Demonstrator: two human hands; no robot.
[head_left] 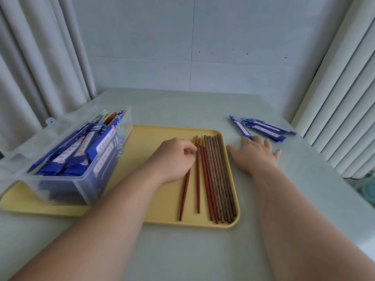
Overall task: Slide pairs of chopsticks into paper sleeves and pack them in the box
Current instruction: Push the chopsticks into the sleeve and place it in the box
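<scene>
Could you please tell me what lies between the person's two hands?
In the head view, loose chopsticks on the yellow tray lie between the left hand and right hand.

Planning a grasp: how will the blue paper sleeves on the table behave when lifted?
The paper sleeves look thin and flat, so probably floppy and light. Overlapped on the smooth table, they may slide or lift together.

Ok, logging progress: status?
Left hand pinching a red-brown wooden chopstick on the yellow tray. Right hand open, by loose blue paper sleeves. Nothing blocking.
</scene>
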